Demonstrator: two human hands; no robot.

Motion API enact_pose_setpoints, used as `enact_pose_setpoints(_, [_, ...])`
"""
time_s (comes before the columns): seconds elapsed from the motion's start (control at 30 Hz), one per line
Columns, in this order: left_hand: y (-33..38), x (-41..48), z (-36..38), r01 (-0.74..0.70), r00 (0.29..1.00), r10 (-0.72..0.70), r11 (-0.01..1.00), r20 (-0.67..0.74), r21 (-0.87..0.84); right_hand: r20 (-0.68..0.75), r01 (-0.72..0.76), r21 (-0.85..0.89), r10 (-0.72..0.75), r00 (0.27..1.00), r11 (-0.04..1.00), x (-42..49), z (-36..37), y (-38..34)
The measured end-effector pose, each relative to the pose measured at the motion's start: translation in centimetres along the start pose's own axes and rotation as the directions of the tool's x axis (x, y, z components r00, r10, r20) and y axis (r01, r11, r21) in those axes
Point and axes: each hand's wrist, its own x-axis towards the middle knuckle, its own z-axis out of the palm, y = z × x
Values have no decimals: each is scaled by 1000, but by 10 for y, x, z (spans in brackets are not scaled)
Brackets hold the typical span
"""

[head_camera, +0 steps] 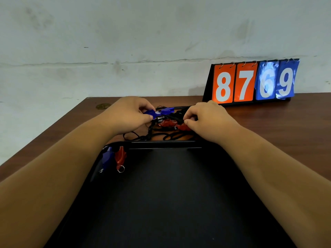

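Beyond the far tray (161, 145) edge, our left hand (128, 115) grips a blue whistle (158, 112) and our right hand (207, 119) pinches a black cord (175, 118).

Two bare forearms, left (59, 169) and right (274, 169), reach forward, converging. The left grip (127, 114) curls, thumb and forefinger pinching. The right grip (207, 119) lies knuckles up, its fingertips (188, 120) pinched together.

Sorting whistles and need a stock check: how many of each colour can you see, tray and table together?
Red whistles: 3
Blue whistles: 3, though the two at the left hand may be one
Total: 6
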Motion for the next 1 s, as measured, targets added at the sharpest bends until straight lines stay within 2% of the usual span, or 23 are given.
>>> enact_pose_setpoints(0.1, [0, 0, 1, 0, 1000, 0, 1000, 2, 7, 43, -41, -26, 42, 998, 999, 1, 1, 1])
enact_pose_setpoints(0.23, [1, -2, 2, 4, 1000, -3, 999, 24, -44, 81, -33, -86, 40, 996, 996, 0, 1, -1])
enact_pose_setpoints(0.37, [2, -2, 0, -28, 999, 29, 999, 30, -18, 102, -8, -108, 20, 995, 994, -2, 1, -3])
enact_pose_setpoints(0.5, [5, -5, -7, -11, 1000, 13, 996, 15, -93, 97, -18, -52, 23, 995, 998, -3, 1, -4])
enact_pose_setpoints(0.67, [14, -14, -25, -5, 1000, 9, 974, 19, -225, -52, 17, 93, -12, 999, 996, -6, -4, -7])
enact_pose_setpoints(0.8, [22, -21, -40, -15, 998, 34, 932, 44, -362, -102, 77, 170, -60, 993, 982, -10, -5, -10])
enact_pose_setpoints(0.9, [27, -26, -47, 1, 999, 20, 907, 43, -422, -74, 111, 261, -94, 993, 959, -16, -11, -11])
enact_pose_setpoints(1.0, [26, -34, -54, 33, 993, 10, 929, 115, -367, 11, 152, 246, -160, 987, 957, -22, -21, -15])
